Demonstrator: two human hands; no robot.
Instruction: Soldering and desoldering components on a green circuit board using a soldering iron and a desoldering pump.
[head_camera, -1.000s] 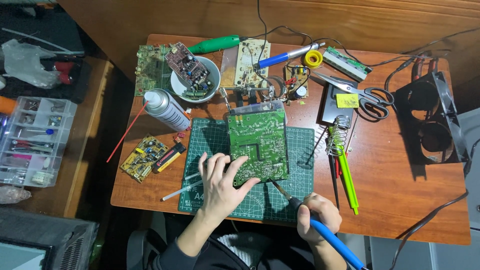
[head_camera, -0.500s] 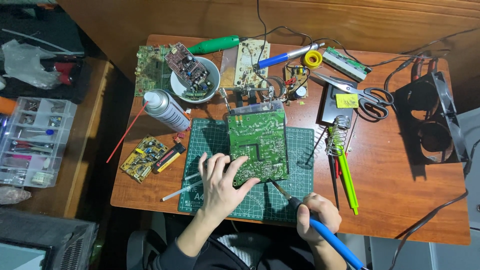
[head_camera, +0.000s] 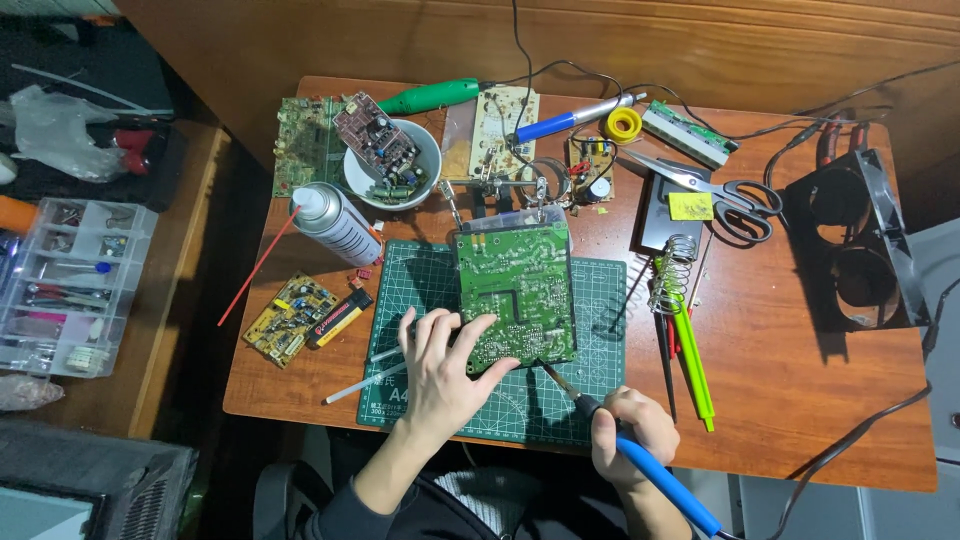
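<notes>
a reddish wooden desk (head_camera: 800, 400) stands against a brown panelled wall (head_camera: 700, 40) — a lower wooden side table (head_camera: 190, 250) at left, perhaps — dim floor.

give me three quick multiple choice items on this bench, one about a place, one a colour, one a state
1. Where does the spray can lie?
A. left of the cutting mat
B. right of the scissors
C. on the circuit board

2. What colour is the handle of the soldering iron in the right hand?
A. red
B. blue
C. yellow

3. What is the left hand doing?
A. resting off the desk
B. holding the scissors
C. pressing on the green circuit board

Key:
1. A, the can lies on the wood just past the mat's upper left corner.
2. B, a blue handle runs out below the fist.
3. C, its fingers lie spread on the board's lower left edge.
</notes>
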